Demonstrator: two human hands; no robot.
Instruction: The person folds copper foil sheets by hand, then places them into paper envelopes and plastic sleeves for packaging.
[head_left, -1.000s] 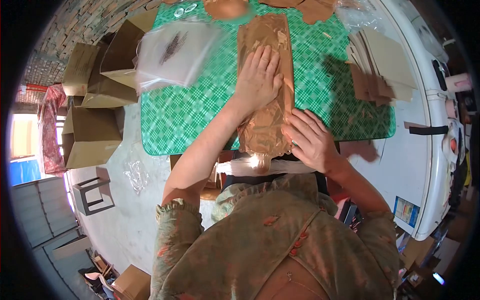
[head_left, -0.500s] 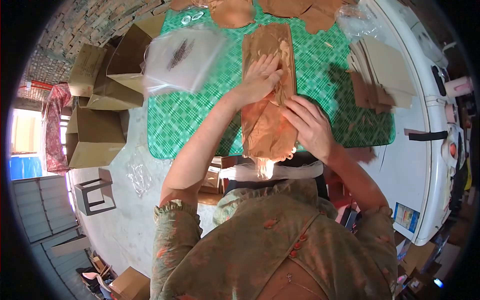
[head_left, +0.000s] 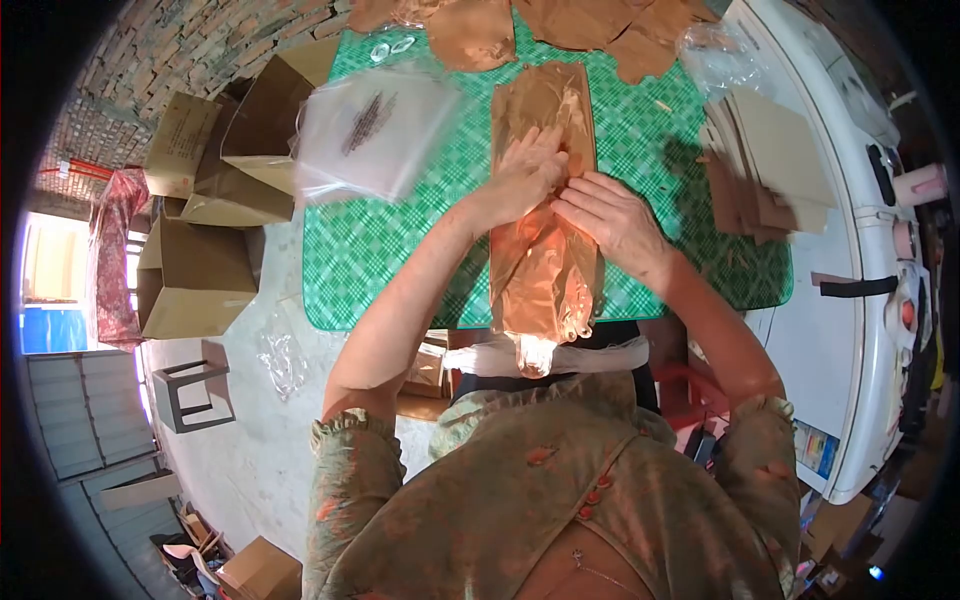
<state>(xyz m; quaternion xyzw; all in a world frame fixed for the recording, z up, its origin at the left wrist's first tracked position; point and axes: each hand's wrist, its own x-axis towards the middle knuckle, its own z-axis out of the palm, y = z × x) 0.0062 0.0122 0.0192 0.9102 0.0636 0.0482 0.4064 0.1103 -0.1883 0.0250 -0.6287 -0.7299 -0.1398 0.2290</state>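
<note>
A long folded piece of shiny tan-brown film (head_left: 540, 290) lies lengthwise over the green checked tabletop (head_left: 400, 270). Its near end hangs slightly past the front edge, with a bright glossy tab and small curled loops there. My left hand (head_left: 525, 175) rests flat on the film's upper half, fingers stretched out and somewhat apart. From the right side my right hand (head_left: 622, 228) reaches over the film's edge, its fingers extended and their tips on the film close to my left hand. The right thumb is hidden.
Clear plastic bags (head_left: 375, 130) lie left of the film, and a stack of beige cardboard sheets (head_left: 765, 165) on the right. More brown film pieces (head_left: 590, 28) cover the far edge. Open cardboard boxes (head_left: 205, 275) stand at the left, near a grey stool frame (head_left: 195, 385).
My right hand has slid up along the film's right side, closer to my left hand. The film's lower part looks more creased. The whole view has shifted slightly.
</note>
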